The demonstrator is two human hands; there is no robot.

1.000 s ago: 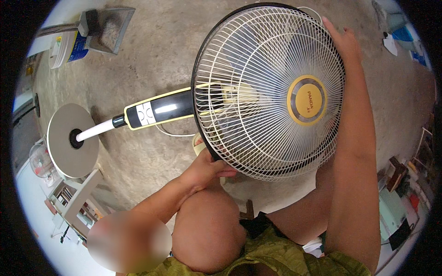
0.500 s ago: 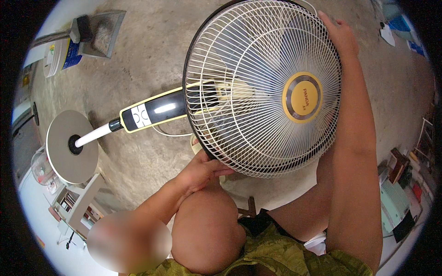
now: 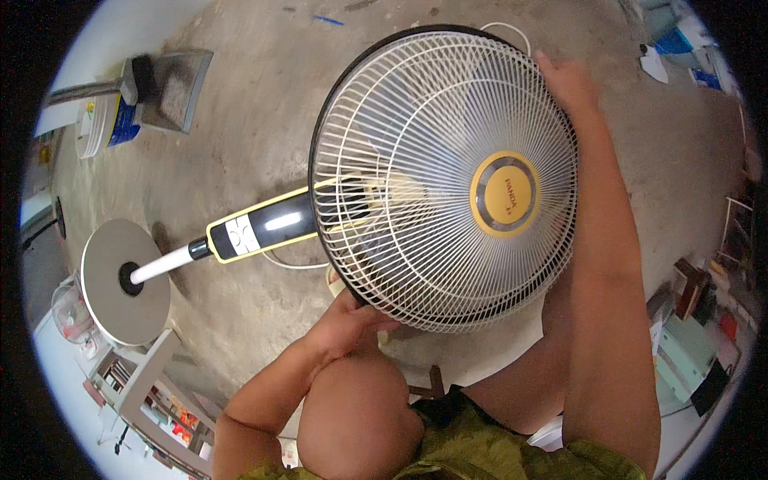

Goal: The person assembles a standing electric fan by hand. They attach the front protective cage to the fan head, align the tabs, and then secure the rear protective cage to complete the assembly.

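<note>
A standing fan lies tilted across the view, its round white wire guard (image 3: 448,120) with a yellow centre badge (image 3: 506,194) facing up toward me. Translucent blades show through the wires. My left hand (image 3: 346,326) grips the guard's dark lower-left rim beside my knee, some fingers hidden behind it. At the upper-right rim, my right hand (image 3: 570,86) is closed around the edge, slightly blurred, its far fingers partly hidden. The black and yellow control column (image 3: 276,222) runs left from the fan head to a white pole (image 3: 164,264) and a grey disc base (image 3: 148,320).
A dustpan (image 3: 180,88) and a white bucket (image 3: 94,128) stand at the far left on the concrete floor. Near the base is a pale shelf (image 3: 164,376). A white cord (image 3: 296,264) trails beneath the column. At right are a brown wooden piece (image 3: 690,288) and a pale green box (image 3: 684,360).
The whole scene sits lower in the picture, bringing the guard's upper rim and more floor into view. The fan head is slightly further left. Both hands keep their places on the rim.
</note>
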